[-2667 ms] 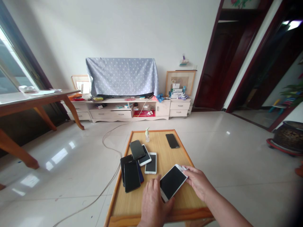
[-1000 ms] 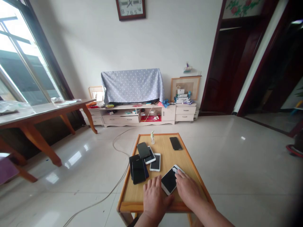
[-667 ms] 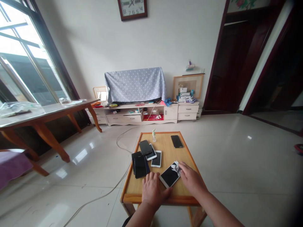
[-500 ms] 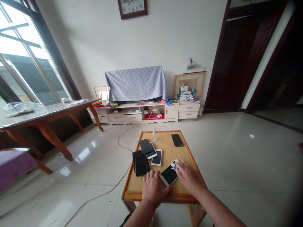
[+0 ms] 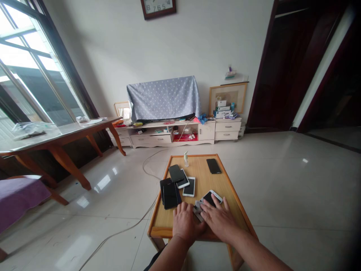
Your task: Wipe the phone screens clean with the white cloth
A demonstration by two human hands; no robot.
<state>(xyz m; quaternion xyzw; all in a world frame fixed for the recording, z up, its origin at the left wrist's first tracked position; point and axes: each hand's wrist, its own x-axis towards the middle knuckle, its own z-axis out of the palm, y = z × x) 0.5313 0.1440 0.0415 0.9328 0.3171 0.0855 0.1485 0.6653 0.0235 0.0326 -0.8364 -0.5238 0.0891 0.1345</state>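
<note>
white-framed phone (image 5: 208, 196) lay screen-up and slantwise under my right grip (image 5: 218, 220), toward the near end of the wooden worktop (image 5: 201, 169). that grip was spread wide, palm down, its fingers fanned across the screen, with a crumpled white tissue (image 5: 197, 204) under the fingertips, over the phone's lower left part. my left grip (image 5: 185, 222) rested beside that same end, fingers bent together and thumb reaching out below the phone; whether it pinched the edge i couldn't tell, since my right grip covered the spot.

just beyond my left grip sat a cluster of other phones. a large black phone (image 5: 170, 196) overlapped a second dark one (image 5: 162, 190), and a blue edge (image 5: 179, 197) peeped out at its right. past those, a smaller black phone (image 5: 176, 173) leaned over a white phone (image 5: 184, 181), which in turn overlapped another white-rimmed phone (image 5: 190, 188). a lone black phone (image 5: 213, 166) lay apart by the far right corner, and a small pump bottle (image 5: 186, 160) stood upright near the far edge.

farther out, a pale cable (image 5: 113, 236) curved across the tiled floor (image 5: 282, 180), and a dotted blue-grey cloth (image 5: 165, 98) draped something on a low white cabinet (image 5: 150, 140).
</note>
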